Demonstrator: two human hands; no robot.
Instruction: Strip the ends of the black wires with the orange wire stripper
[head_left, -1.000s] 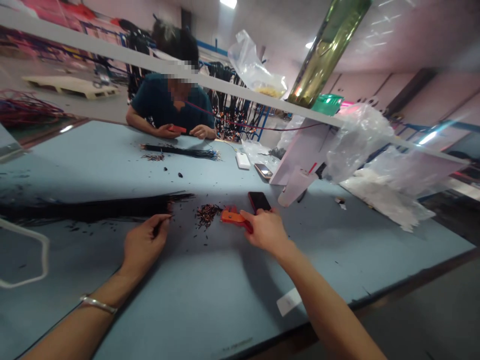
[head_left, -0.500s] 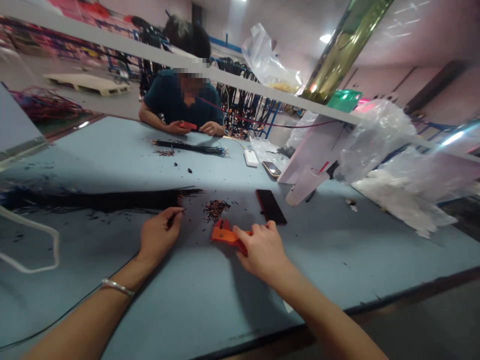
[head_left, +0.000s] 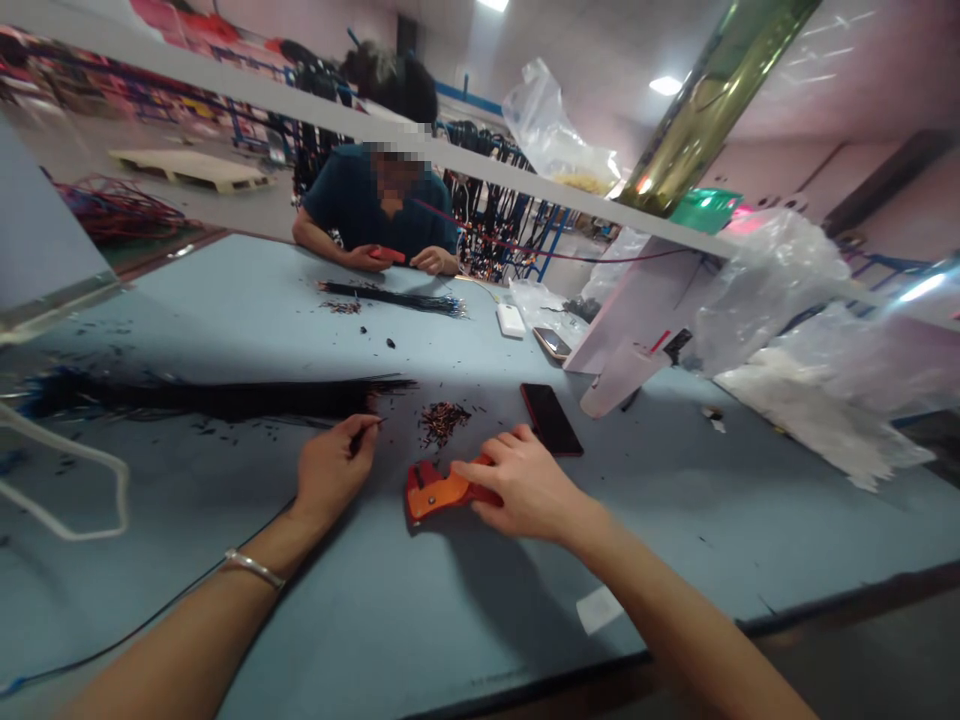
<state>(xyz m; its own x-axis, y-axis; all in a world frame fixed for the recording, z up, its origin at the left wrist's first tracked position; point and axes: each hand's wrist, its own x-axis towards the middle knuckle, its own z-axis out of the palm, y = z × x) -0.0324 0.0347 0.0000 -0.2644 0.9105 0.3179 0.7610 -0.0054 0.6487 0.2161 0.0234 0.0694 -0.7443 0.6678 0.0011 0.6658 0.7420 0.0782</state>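
Note:
Between the thumb and fingers of my left hand (head_left: 337, 465) is a thin black wire (head_left: 381, 421), its tip poking out to the right. The rest of that wire trails behind my wrist toward the lower left. My right hand (head_left: 525, 485) is wrapped round the handles of an orange and red wire stripper (head_left: 435, 495), whose head points left, apart from the wire. Just beyond my left hand lies a long bundle of black wires (head_left: 247, 398). A pile of short cut insulation bits (head_left: 444, 422) is scattered on the table beyond the wire stripper.
A phone (head_left: 552, 418) and a tilted plastic cup (head_left: 619, 380) lie right of the pile. Across the table (head_left: 375, 640), a co-worker (head_left: 375, 205) holds a red tool near another wire bundle (head_left: 397, 298). A white shelf beam crosses above; plastic bags sit at the right.
My right hand has turned the wire stripper, and its head has moved nearer to me and slightly left. My left hand keeps its pinch on the wire. The whole view has shifted slightly.

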